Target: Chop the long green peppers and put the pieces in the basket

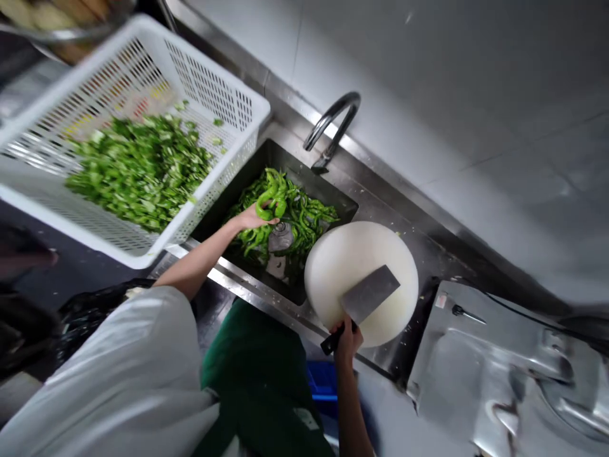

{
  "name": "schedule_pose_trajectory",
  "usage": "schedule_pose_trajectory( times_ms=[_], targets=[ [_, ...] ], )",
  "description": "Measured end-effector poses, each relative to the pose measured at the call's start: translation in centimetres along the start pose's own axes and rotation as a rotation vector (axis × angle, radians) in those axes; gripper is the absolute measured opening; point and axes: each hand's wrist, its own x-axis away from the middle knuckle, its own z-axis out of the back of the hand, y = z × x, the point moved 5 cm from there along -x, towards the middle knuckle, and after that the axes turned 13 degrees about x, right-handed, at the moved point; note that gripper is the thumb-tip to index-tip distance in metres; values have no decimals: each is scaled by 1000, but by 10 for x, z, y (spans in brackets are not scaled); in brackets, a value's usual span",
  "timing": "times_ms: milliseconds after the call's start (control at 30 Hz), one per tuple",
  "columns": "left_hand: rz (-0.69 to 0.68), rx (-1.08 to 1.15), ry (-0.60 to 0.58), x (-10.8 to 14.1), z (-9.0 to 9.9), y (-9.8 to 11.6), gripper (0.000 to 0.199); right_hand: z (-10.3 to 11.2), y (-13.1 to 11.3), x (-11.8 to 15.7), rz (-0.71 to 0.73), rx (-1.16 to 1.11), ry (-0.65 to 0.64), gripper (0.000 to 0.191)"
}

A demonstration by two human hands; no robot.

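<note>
Over the sink (349, 206), my left hand (254, 217) is closed around a few long green peppers (272, 193). More green peppers (309, 216) lie in the sink below it, around the drain. My right hand (349, 339) grips the black handle of a cleaver (372, 293). The cleaver's broad blade lies over a round white cutting board (328, 263), which sits at the sink's right side. To the left, a white plastic basket (216, 73) holds a heap of chopped green peppers (143, 168).
A curved metal faucet (335, 120) rises behind the sink against the tiled wall. On the right stands a metal machine (457, 368) with a small dark-handled tool (469, 313) on it. A blue container (323, 381) is below the counter, and a bowl (61, 32) is at the upper left.
</note>
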Motion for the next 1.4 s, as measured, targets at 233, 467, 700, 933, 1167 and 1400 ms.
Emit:
schedule_pose_trajectory(
  times_ms=[233, 467, 700, 933, 1167, 1400],
  targets=[
    [-41, -565, 228, 23, -25, 104, 71, 37, -11, -6, 49, 100, -47, 41],
    [-245, -931, 50, 23, -129, 194, 49, 120, -30, -17, 182, 653, -60, 33],
    [-303, -835, -235, 24, -311, 224, 53, 151, -33, -15, 195, 1099, 4, 29],
    [-303, -698, -497, 17, -329, 215, 76, 145, -23, -20, 155, 1017, -32, 25],
    [-518, -778, -502, 24, -331, 235, 31, 145, -18, -32, 139, 1021, -20, 28],
    [-498, -152, -289, 23, -261, 291, 20, 148, -25, -27, 160, 995, -22, 30]
  ],
)
